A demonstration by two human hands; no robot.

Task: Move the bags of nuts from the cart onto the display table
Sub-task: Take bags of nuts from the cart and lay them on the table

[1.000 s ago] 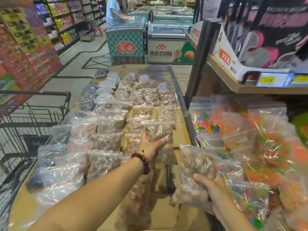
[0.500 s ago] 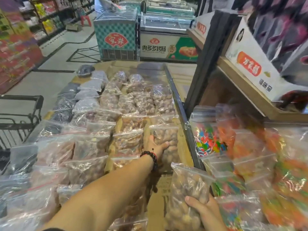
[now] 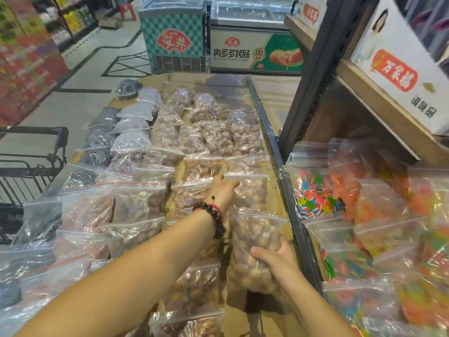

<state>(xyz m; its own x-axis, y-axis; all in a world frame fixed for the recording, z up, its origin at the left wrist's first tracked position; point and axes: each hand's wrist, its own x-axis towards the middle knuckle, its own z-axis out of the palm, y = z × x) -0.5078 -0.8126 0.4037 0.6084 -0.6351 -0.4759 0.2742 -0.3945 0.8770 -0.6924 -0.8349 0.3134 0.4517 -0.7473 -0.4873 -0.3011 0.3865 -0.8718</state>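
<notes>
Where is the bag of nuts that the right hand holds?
The bag of nuts is low and right of centre, held by the right hand beside the table's dark rail.

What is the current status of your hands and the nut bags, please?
Left hand resting on a laid bag on the display table. Right hand gripping another nut bag near the divider rail. Nothing in the way.

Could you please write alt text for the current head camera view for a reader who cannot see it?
A person's right hand grips a clear bag of nuts over a display table covered with rows of similar bags, while the left hand touches a bag farther ahead. Bagged colourful sweets lie to the right.
</notes>
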